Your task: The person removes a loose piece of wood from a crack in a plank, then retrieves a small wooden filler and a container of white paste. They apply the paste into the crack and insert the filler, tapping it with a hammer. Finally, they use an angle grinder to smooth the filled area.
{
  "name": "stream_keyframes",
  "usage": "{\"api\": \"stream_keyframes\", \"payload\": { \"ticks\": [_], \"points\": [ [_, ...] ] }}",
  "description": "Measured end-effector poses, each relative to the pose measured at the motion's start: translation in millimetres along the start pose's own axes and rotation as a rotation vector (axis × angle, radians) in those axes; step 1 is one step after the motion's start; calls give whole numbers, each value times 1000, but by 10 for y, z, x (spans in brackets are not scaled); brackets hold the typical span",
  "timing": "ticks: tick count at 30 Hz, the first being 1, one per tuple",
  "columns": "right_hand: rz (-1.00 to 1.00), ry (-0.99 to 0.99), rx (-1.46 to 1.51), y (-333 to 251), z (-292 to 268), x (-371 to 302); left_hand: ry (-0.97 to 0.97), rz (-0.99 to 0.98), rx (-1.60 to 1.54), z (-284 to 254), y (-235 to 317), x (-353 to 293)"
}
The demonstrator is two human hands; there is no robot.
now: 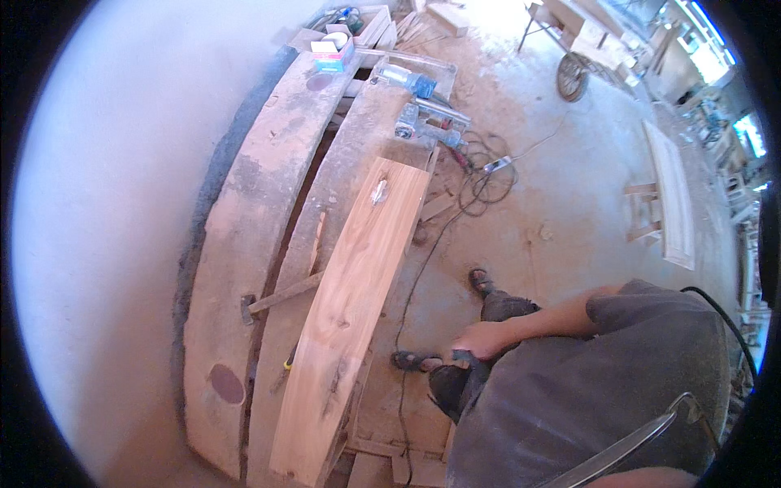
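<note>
Your right hand (482,340) is before you, its grip impossible to tell; your left hand, unseen. A long light-brown wooden board (350,297) lies on the stained grey-brown desk (232,272); across the dusty tan floor (569,232) stands a dark spoked wheel (573,78).

Smooth wooden plank (350,297) at centre; rough, scuffed wooden tabletop (244,220) left of it; matt cloth shirt (594,382), lower right.
</note>
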State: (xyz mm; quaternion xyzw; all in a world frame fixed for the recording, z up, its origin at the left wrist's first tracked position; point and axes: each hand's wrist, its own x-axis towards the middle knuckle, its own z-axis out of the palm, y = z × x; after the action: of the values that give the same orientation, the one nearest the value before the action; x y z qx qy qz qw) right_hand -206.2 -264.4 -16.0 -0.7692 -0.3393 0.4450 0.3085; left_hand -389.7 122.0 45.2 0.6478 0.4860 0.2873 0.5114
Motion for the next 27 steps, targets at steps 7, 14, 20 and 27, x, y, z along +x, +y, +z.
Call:
{"api": "stream_keyframes", "payload": {
  "ticks": [7,14,20,27],
  "points": [
    [-415,-144,184,-1167,-1252,-7,-414,-198,-714,668,837,-1567],
    [-306,-558,1059,-612,-1884,-736,-1021,-227,-626,2494,1646,-2000],
    [-277,-235,1447,-61,-2073,-1297,-1219,-540,-716,3448,1952,-2364],
    [-95,49,1631,462,-2291,-1414,-1080,-574,-440,4339,1906,-2682]
  ]
}}
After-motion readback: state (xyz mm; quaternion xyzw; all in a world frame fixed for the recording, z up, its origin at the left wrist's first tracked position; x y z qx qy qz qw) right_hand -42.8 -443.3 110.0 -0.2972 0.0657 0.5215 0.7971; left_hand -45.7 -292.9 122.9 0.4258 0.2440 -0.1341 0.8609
